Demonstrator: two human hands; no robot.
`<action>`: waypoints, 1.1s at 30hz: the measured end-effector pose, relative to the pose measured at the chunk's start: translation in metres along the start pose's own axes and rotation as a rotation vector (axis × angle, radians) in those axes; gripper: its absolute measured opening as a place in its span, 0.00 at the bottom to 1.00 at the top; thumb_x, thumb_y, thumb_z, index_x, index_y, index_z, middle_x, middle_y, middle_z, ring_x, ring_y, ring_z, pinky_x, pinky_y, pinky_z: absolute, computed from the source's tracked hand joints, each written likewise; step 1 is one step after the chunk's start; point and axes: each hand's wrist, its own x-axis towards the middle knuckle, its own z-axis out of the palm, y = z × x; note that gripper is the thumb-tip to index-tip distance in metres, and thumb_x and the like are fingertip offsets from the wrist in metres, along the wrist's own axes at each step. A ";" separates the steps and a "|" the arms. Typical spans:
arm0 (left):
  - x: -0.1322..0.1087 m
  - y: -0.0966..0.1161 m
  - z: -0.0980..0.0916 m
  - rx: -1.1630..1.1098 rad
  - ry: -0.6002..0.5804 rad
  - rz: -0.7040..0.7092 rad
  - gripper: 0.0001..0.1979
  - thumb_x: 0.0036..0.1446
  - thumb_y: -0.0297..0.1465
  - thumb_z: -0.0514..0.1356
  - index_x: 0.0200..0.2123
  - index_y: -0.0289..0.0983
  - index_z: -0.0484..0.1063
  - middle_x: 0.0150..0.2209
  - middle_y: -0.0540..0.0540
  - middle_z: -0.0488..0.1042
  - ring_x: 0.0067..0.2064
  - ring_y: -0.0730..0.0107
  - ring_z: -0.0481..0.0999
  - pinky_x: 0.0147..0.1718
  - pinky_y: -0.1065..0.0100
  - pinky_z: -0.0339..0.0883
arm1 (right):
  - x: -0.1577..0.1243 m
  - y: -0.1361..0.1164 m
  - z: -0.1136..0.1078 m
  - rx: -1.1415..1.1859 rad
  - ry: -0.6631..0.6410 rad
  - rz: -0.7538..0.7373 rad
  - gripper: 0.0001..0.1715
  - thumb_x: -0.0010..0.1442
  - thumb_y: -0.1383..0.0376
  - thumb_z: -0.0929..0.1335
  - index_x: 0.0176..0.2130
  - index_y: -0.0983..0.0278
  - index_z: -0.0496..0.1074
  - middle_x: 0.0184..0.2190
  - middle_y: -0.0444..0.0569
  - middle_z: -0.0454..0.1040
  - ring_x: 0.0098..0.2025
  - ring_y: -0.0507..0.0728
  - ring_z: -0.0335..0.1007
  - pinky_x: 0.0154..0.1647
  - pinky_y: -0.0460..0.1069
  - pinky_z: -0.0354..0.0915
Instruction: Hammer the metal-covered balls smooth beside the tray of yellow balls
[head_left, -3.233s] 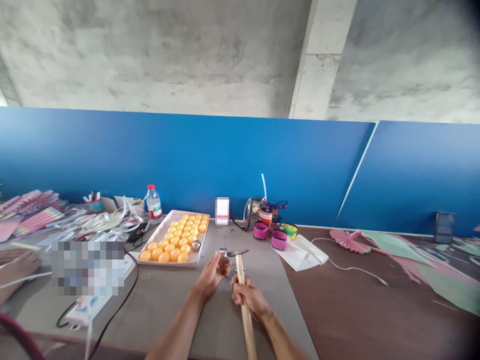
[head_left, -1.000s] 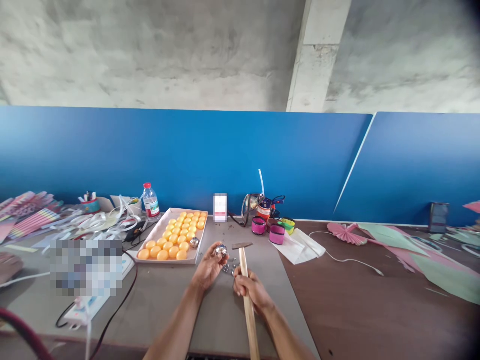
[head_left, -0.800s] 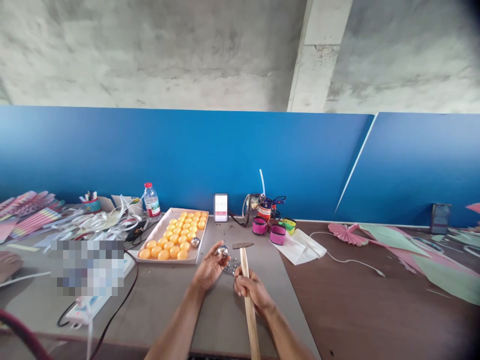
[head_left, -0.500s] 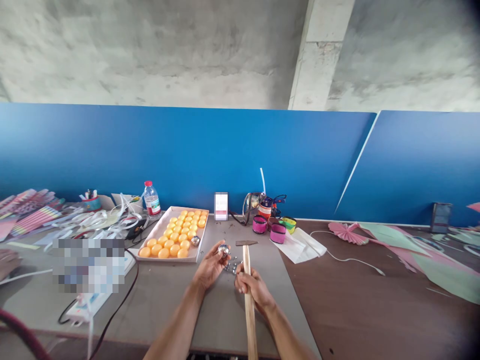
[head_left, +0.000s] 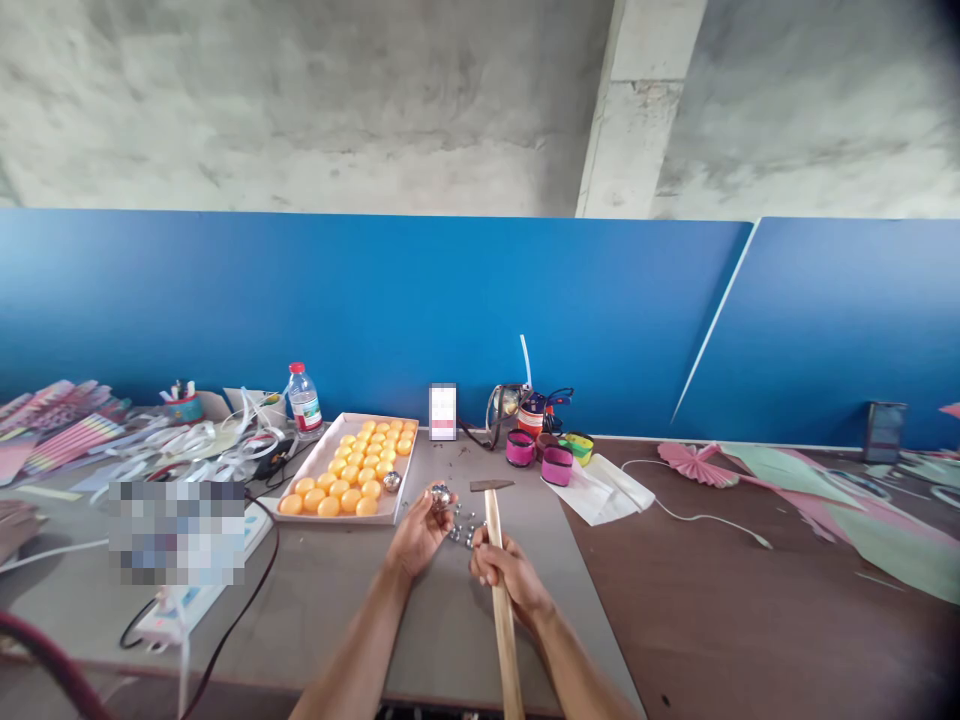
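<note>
Between the fingertips of my left hand (head_left: 418, 532) is a shiny silver ball (head_left: 441, 496). My right hand (head_left: 511, 576) is wrapped round the wooden handle of a hammer (head_left: 493, 512); its metal head points up and away from me. Several small silvery metal pieces (head_left: 459, 533) lie on the grey table mat between the hands, too small to name. To the left stands a shallow white tray (head_left: 341, 519) with rows of orange balls (head_left: 349, 500). One silver ball (head_left: 391, 482) sits at the tray's right side.
A bottle with a red cap (head_left: 304, 402) stands behind the tray. Pink wristbands (head_left: 556, 465) and white paper (head_left: 600, 490) lie at the back right. A power strip (head_left: 199, 595) and cables are on the left. A blue partition (head_left: 420, 300) borders the table.
My left hand has shifted slightly left and turned the silver ball, uncovering more of the small metal pieces. My right hand keeps its hold on the hammer, almost unmoved.
</note>
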 end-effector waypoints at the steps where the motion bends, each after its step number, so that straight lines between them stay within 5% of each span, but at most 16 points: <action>1: 0.000 0.000 0.001 0.003 0.001 -0.016 0.14 0.54 0.36 0.59 0.42 0.36 0.68 0.34 0.42 0.75 0.26 0.75 0.70 0.27 0.72 0.61 | 0.000 0.001 0.001 -0.001 -0.014 -0.007 0.10 0.48 0.62 0.67 0.30 0.64 0.63 0.10 0.34 0.56 0.17 0.47 0.51 0.24 0.46 0.48; 7: -0.001 -0.005 0.003 0.069 -0.041 -0.107 0.18 0.54 0.40 0.57 0.42 0.32 0.68 0.28 0.43 0.73 0.23 0.74 0.67 0.24 0.72 0.58 | 0.001 0.006 0.003 -0.131 0.028 0.111 0.10 0.45 0.63 0.67 0.30 0.65 0.63 0.09 0.35 0.57 0.16 0.47 0.52 0.22 0.45 0.47; 13: 0.001 -0.006 0.001 0.053 -0.015 -0.010 0.18 0.54 0.42 0.57 0.41 0.34 0.68 0.28 0.45 0.72 0.21 0.76 0.66 0.23 0.72 0.57 | 0.000 0.002 0.003 -0.029 0.028 0.008 0.11 0.47 0.61 0.68 0.30 0.64 0.63 0.10 0.34 0.55 0.16 0.47 0.51 0.23 0.46 0.47; 18: -0.002 -0.004 0.006 0.062 -0.057 -0.123 0.18 0.54 0.43 0.56 0.39 0.34 0.68 0.26 0.45 0.71 0.21 0.75 0.66 0.22 0.72 0.57 | 0.000 0.005 0.002 -0.072 -0.038 0.110 0.10 0.45 0.64 0.68 0.30 0.65 0.64 0.10 0.35 0.57 0.16 0.47 0.51 0.22 0.45 0.46; 23: -0.001 0.001 0.006 -0.043 0.010 -0.006 0.17 0.54 0.43 0.57 0.38 0.35 0.68 0.25 0.47 0.71 0.20 0.78 0.63 0.22 0.73 0.56 | 0.001 0.004 -0.001 -0.004 0.007 0.016 0.10 0.48 0.63 0.67 0.30 0.64 0.63 0.10 0.34 0.55 0.17 0.47 0.52 0.23 0.45 0.47; 29: -0.002 -0.004 0.004 0.036 -0.073 -0.132 0.19 0.54 0.43 0.56 0.40 0.33 0.68 0.26 0.45 0.71 0.20 0.77 0.64 0.22 0.73 0.58 | 0.002 0.007 0.001 -0.043 -0.045 0.113 0.09 0.45 0.64 0.68 0.29 0.65 0.64 0.09 0.34 0.56 0.16 0.47 0.51 0.22 0.45 0.47; 33: -0.001 0.004 0.001 -0.064 -0.030 0.007 0.16 0.54 0.42 0.57 0.37 0.35 0.69 0.24 0.48 0.70 0.19 0.79 0.63 0.21 0.74 0.58 | 0.003 -0.001 -0.006 0.065 -0.004 0.019 0.10 0.46 0.62 0.68 0.30 0.63 0.64 0.09 0.33 0.53 0.16 0.47 0.50 0.23 0.46 0.48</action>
